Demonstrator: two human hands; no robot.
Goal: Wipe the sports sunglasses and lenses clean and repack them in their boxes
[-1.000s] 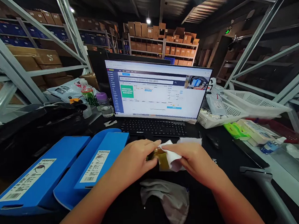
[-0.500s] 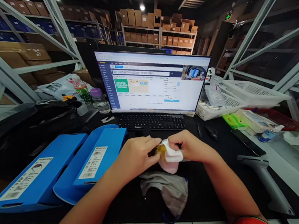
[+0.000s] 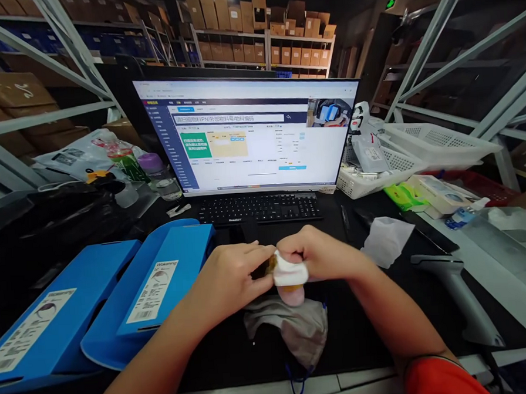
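My left hand (image 3: 234, 275) is closed around the amber-coloured edge of what looks like a pair of glasses (image 3: 292, 296), with one pinkish lens showing below. In my right hand (image 3: 321, 251) a white cloth (image 3: 290, 272) is pinched and pressed against the glasses, hiding most of them. Just below lies a crumpled grey drawstring pouch (image 3: 299, 330) with a blue cord. Two blue boxes (image 3: 103, 270) (image 3: 186, 239) with white labels picturing eyewear stand left of my left forearm.
Behind my hands are a black keyboard (image 3: 263, 209) and a lit monitor (image 3: 260, 144). On the right lie a thin white sheet (image 3: 387, 241), a grey handheld scanner (image 3: 460, 298) and white baskets (image 3: 368, 182). A purple-lidded bottle (image 3: 158, 176) and black plastic bag (image 3: 70, 225) are left.
My right hand and the cloth have shifted slightly against the glasses. A thin white sheet now lies over the mouse area at right. The whole view has moved a little.
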